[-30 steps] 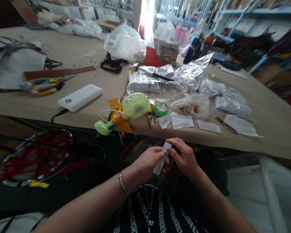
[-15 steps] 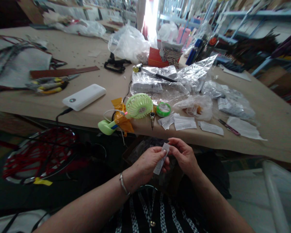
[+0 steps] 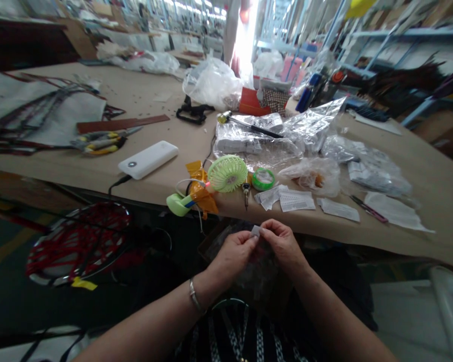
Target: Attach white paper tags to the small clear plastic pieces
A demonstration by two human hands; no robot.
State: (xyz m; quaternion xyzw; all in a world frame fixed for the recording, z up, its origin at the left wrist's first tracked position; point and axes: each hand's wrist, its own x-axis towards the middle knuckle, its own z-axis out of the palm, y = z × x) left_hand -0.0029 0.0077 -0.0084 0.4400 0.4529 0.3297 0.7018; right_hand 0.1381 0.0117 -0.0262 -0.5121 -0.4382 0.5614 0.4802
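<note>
Between my two hands, just off the table's front edge, is a small white paper label [image 3: 255, 230]; only a short end of it shows. My left hand [image 3: 236, 250] pinches it between thumb and forefinger. The fingertips of my right hand [image 3: 281, 241] close on its other side. Past my hands on the table lie printed label strips [image 3: 296, 200] in loose stacks, with another stack [image 3: 338, 208] to their right. A green tape roll [image 3: 263, 179] and a small screwdriver-like tool [image 3: 246, 195] with a metal tip lie behind them.
A green fan [image 3: 227, 173] is taped at the table edge, a cable beside it. Left of it are a white power bank [image 3: 148, 159] and yellow-handled pliers [image 3: 105, 143]. Clear plastic packs [image 3: 256, 138] fill the middle. A red-strapped round stool [image 3: 77, 244] stands below left.
The label was upright and mostly visible in my left hand; now it is mostly covered, with both hands' fingertips on it. The view has shifted, so the table sits slightly lower and farther right.
</note>
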